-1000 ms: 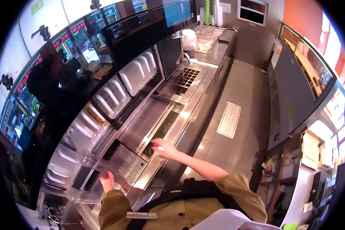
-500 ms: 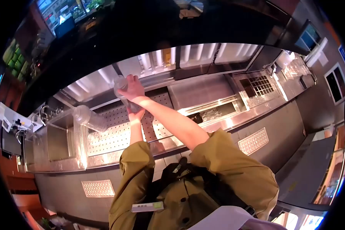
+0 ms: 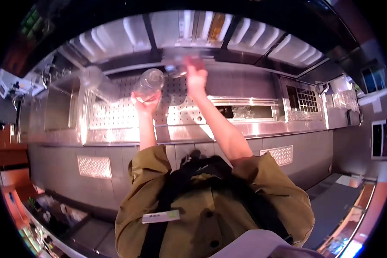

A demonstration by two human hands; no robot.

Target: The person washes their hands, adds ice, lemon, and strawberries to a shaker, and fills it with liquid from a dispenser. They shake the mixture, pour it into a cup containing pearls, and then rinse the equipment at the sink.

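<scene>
A clear see-through vessel (image 3: 152, 81), like a plastic shaker cup, is tilted over the perforated metal drain tray (image 3: 122, 112). The fingers of my left hand (image 3: 146, 103) are wrapped round its lower part. My right hand (image 3: 196, 76), smeared by motion, is to the right of that vessel near the counter's back edge. A blurred, greyish see-through shape (image 3: 175, 69) lies against its fingers; I cannot make out what it is or whether it is held. Left of my left hand stands a second clear tall vessel (image 3: 98, 82) on the tray.
Metal sinks (image 3: 62, 109) lie at the left. Right of the tray are a steel lid panel (image 3: 241, 84), a narrow well with ice-like pieces (image 3: 247, 112) and a dark grid (image 3: 306, 99). White upright containers (image 3: 133, 32) line the back. Clear wrapped items (image 3: 345, 94) sit far right.
My hands have come apart. The right one moved right, away from the vessel, while the left still holds it. The camera view has turned and shifted.
</scene>
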